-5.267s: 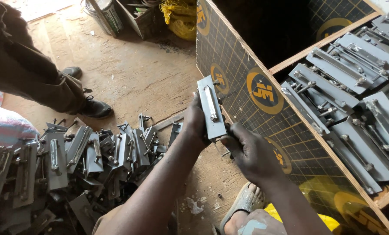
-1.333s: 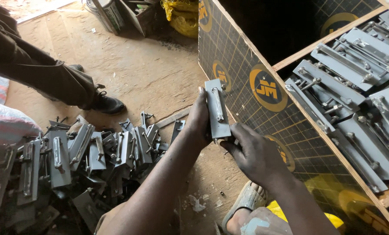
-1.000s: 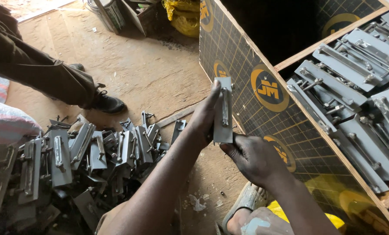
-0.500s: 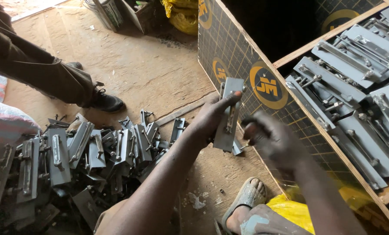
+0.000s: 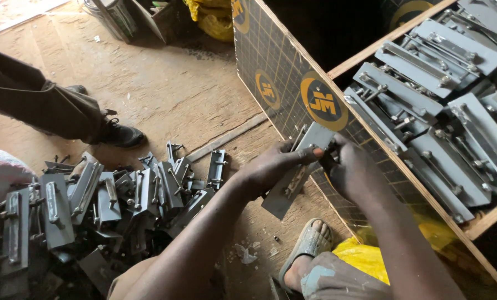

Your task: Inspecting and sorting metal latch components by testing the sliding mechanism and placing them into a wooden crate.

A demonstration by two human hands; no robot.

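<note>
Both hands grip one grey latch plate (image 5: pixel 298 175): left hand (image 5: pixel 273 169), right hand (image 5: pixel 351 169); crate (image 5: pixel 482 219) at two o'clock part-filled, floor pile (image 5: pixel 109 194) at nine o'clock remains.

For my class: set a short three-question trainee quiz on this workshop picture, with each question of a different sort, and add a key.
1. True or false: both hands grip one grey metal plate.
2. Where do the finished plates lie? A in the wooden crate; B in a bucket; C on a shelf.
3. What lies on the floor beside the left hand?

Key: 1 true, the right hand at its upper end. 2 A. 3 A loose pile of plates.
</note>
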